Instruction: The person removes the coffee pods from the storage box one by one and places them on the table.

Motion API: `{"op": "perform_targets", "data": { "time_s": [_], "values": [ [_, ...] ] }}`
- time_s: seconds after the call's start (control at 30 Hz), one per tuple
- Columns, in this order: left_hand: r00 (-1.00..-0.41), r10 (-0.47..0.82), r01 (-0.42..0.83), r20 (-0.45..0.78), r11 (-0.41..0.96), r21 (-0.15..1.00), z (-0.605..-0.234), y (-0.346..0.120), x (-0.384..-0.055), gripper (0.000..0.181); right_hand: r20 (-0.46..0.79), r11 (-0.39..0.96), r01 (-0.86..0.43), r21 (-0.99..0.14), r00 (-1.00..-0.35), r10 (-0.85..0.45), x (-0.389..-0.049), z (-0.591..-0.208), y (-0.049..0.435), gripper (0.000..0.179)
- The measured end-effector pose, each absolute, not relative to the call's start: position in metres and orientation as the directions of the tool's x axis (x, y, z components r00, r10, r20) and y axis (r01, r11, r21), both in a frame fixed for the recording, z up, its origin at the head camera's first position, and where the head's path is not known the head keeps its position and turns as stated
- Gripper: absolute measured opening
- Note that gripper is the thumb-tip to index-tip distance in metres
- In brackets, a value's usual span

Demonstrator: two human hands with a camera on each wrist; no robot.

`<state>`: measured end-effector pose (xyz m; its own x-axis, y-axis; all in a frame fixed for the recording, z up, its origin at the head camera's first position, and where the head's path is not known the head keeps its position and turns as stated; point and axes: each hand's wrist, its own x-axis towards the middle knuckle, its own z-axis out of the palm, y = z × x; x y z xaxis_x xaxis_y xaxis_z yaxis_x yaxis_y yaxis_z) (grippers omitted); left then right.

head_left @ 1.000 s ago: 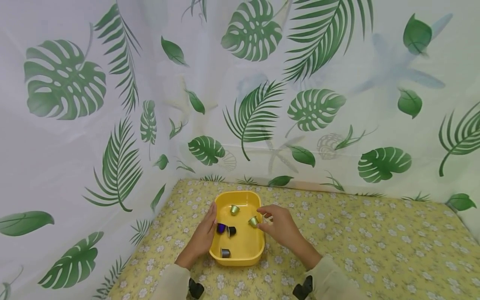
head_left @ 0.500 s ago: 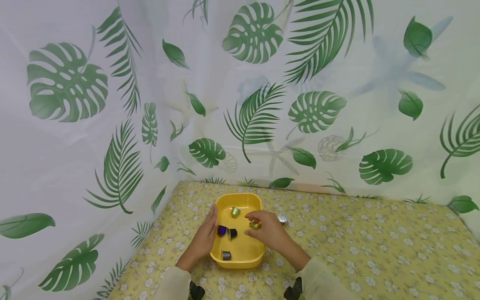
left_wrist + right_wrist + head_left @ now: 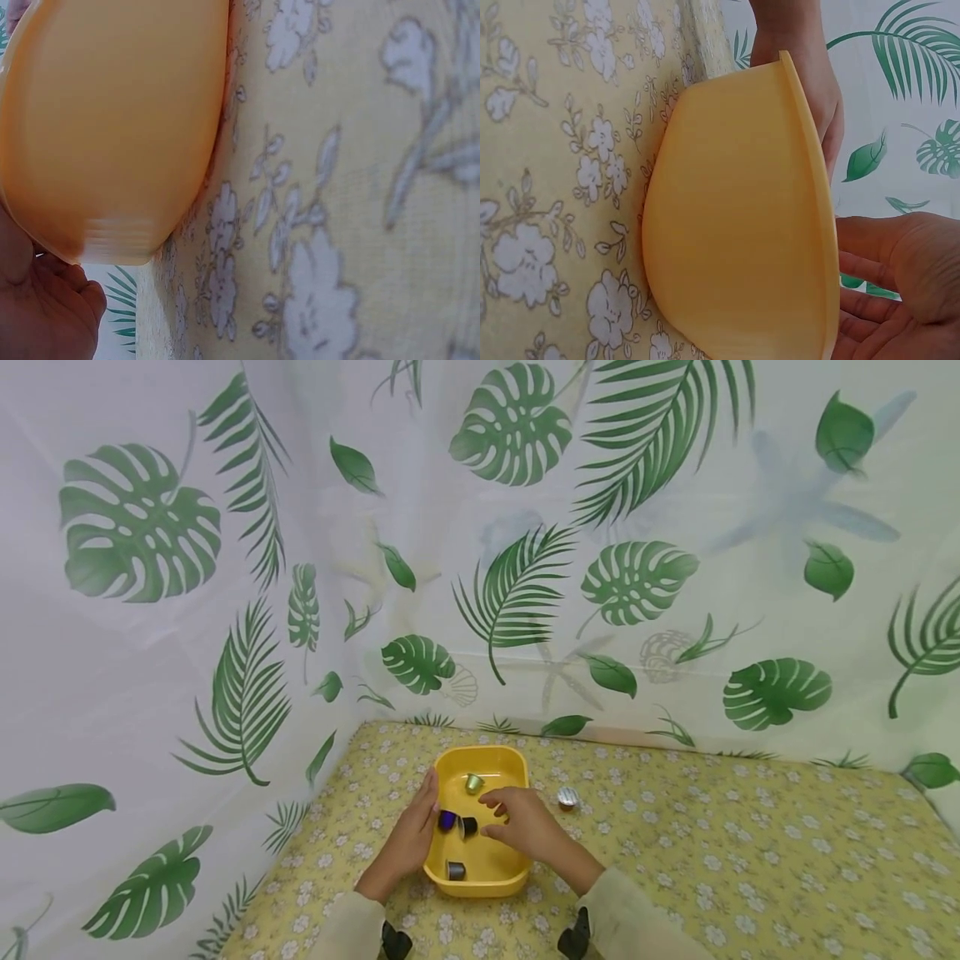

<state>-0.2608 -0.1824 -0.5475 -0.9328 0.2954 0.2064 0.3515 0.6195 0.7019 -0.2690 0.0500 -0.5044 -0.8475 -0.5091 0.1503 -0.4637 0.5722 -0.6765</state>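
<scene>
My left hand (image 3: 411,831) holds the left side of the yellow tub (image 3: 487,887), its fingers along the outer wall and the thumb by the rim. Inside the tub, my right hand (image 3: 528,827) hovers with thumb and fingers apart, nearest to a black coffee capsule (image 3: 468,826); nothing shows in its grasp. Beside the black one lies a purple capsule (image 3: 447,820). A green capsule (image 3: 474,783) sits toward the far end, and a grey capsule (image 3: 455,870) near the front left. Whether a second green capsule lies beneath my right hand is hidden.
A capsule with a silver lid (image 3: 567,798) stands on the floral tablecloth (image 3: 720,852), right of the tub. Leaf-printed fabric (image 3: 660,485) hangs behind and at the left.
My right hand has moved left from the tub's right rim to over its middle. The second green capsule has gone from sight, and the silver-lidded one has come into view. The left hand stays put.
</scene>
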Motion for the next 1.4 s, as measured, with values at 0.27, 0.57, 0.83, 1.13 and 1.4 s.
{"op": "perform_targets", "data": {
  "time_s": [0.27, 0.57, 0.83, 1.13, 1.4],
  "values": [
    [-0.938, 0.281, 0.341, 0.204, 0.637, 0.691, -0.544, -0.179, -0.26, 0.054, 0.112, 0.584, -0.462, -0.668, -0.838, -0.534, -0.274, -0.505, 0.042, 0.045],
    [-0.939, 0.279, 0.337, 0.2, 0.639, 0.691, -0.543, -0.179, -0.259, 0.054, 0.055, 0.589, -0.422, -0.689, -0.841, -0.539, -0.281, -0.51, 0.033, 0.048],
    [-0.937, 0.28, 0.344, 0.208, 0.639, 0.688, -0.543, -0.18, -0.259, 0.054, 0.05, 0.601, -0.431, -0.673, -0.837, -0.545, -0.283, -0.511, 0.028, 0.047],
    [-0.934, 0.284, 0.354, 0.218, 0.641, 0.682, -0.542, -0.181, -0.259, 0.054, 0.076, 0.61, -0.464, -0.643, -0.831, -0.552, -0.286, -0.515, 0.024, 0.044],
    [-0.931, 0.296, 0.359, 0.212, 0.645, 0.675, -0.542, -0.181, -0.258, 0.054, 0.055, 0.619, -0.479, -0.622, -0.816, -0.576, -0.289, -0.517, 0.018, 0.038]
  ]
}}
